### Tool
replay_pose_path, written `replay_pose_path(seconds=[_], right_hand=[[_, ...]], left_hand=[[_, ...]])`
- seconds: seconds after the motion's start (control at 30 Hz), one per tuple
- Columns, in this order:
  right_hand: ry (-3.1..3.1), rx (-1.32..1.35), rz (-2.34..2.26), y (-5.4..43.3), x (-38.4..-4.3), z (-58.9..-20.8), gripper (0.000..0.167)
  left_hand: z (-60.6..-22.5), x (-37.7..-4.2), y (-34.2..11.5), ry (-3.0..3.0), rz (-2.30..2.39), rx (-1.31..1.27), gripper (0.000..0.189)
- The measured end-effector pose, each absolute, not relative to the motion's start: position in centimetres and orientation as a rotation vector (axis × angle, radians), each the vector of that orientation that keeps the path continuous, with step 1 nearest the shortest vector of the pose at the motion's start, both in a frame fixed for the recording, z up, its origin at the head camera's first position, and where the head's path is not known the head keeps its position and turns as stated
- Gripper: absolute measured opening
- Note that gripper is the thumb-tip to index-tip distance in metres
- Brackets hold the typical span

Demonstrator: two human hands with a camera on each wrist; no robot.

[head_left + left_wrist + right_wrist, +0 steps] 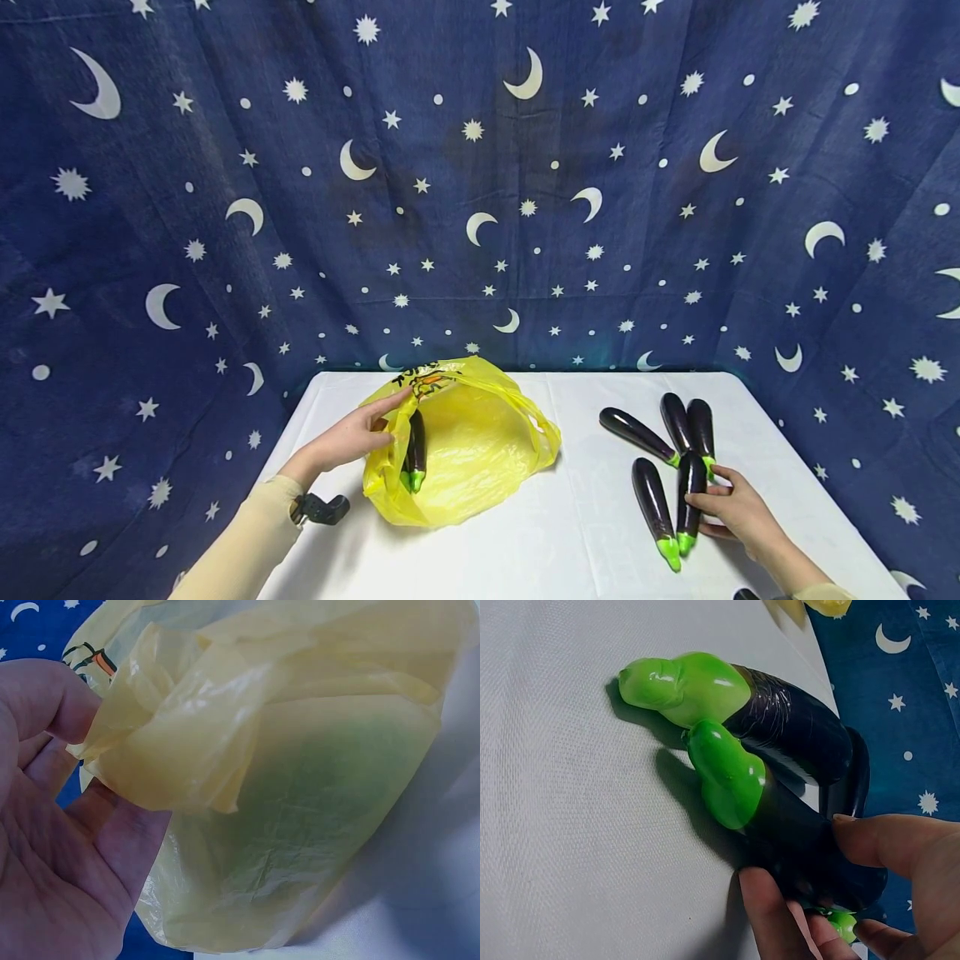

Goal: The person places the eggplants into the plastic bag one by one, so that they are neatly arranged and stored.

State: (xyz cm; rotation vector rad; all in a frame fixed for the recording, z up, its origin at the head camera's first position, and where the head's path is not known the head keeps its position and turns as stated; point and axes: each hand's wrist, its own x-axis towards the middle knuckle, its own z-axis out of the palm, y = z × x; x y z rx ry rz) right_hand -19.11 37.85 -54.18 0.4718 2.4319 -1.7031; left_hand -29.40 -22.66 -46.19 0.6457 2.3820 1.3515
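My left hand (348,437) holds the left rim of a yellow plastic bag (472,450), whose wide mouth faces me; the left wrist view shows the thin film (187,750) pinched between thumb and fingers. Inside, near that rim, lie dark eggplants (417,450) with green stem ends. On the right, my right hand (738,508) grips a glossy eggplant (691,492) from its right side, thumb on top and fingers along the side. In the right wrist view that eggplant (795,832) has its green cap toward the left. Close beside it lies another eggplant (654,508).
Behind the gripped one, more eggplants lie on the white table, one slanted (636,433) and two side by side, including a far one (677,421). A blue curtain (480,208) with moons and stars encloses the table (585,483) at the back and sides.
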Motion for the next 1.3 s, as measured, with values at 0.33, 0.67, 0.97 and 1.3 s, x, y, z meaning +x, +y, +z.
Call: replay_pose_path(seconds=[0.33, 0.67, 0.97, 1.3], right_hand=[[2.443, 0.486, -1.703, 37.65, -19.05, -54.21, 0.099], [2.466, 0.522, -1.686, 37.41, -19.12, -54.33, 0.098], [2.506, 0.555, -1.633, 37.31, -19.46, -54.49, 0.098], [2.545, 0.558, -1.620, 37.09, -19.55, -54.45, 0.096]], left_hand=[[-46.18, -29.29, -22.69, 2.383, 1.347, 0.652, 0.082], [-46.04, -29.15, -22.71, 2.373, 1.351, 0.642, 0.081], [-46.10, -29.25, -22.60, 2.369, 1.363, 0.657, 0.082], [-46.19, -29.36, -22.47, 2.326, 1.413, 0.690, 0.083]])
